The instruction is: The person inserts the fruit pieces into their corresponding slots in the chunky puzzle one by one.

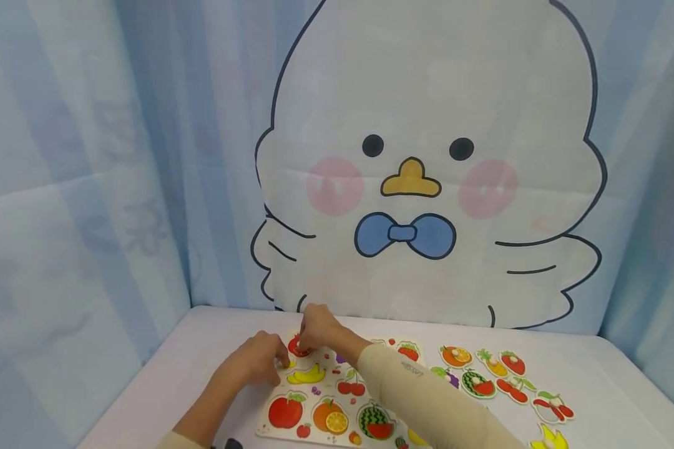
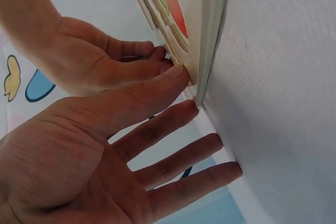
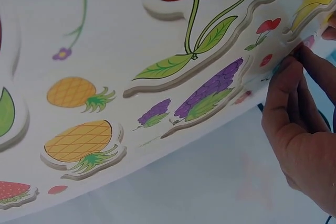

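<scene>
A fruit puzzle board [image 1: 269, 430] lies flat on the table, with fruit pictures printed in its recesses. My right hand [image 1: 317, 327] reaches across to its far left corner, where thumb and fingertips pinch a red fruit piece [image 1: 294, 347], mostly hidden by the fingers. In the right wrist view the fingertips of that hand [image 3: 302, 124] are drawn together at the board's edge. Beside the same corner, my left hand [image 1: 255, 358] rests its thumb on the board. The left wrist view shows the left hand's [image 2: 100, 156] other fingers spread and fairly straight, at the board's side and the tabletop.
Several loose fruit pieces lie right of the board, including an orange [image 1: 456, 357], a watermelon [image 1: 477, 383], cherries [image 1: 553, 408] and bananas [image 1: 549, 438]. My right sleeve [image 1: 421, 393] covers part of the board. A curtain with a cartoon bird [image 1: 427, 81] hangs behind the table.
</scene>
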### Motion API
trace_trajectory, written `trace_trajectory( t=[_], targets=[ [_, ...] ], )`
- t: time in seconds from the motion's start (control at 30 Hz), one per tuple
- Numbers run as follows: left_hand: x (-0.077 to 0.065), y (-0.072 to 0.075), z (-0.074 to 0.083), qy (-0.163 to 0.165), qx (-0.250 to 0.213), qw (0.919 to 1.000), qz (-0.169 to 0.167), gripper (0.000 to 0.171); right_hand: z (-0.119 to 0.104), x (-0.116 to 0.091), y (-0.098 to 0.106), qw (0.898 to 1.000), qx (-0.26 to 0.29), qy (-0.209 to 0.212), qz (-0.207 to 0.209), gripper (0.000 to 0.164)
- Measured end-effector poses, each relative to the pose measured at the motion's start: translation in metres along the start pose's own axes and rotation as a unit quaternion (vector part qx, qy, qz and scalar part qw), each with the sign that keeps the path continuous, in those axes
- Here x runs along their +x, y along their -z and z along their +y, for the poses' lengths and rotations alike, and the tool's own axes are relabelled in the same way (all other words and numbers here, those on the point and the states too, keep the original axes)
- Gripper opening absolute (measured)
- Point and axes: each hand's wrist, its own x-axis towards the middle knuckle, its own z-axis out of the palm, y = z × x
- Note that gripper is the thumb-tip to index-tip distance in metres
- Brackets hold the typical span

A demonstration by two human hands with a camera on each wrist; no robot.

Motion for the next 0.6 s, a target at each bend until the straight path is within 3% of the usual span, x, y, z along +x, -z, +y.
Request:
trace_trajectory(
  t=[0.6],
  targets=[
    [-0.0001,-0.0009,0.0019,-0.008,0.004,0.9999,0.005,0.024,0.0097,-0.0075,0.0046,0.999,0.038,-0.008,-0.021,0.009]
  ],
)
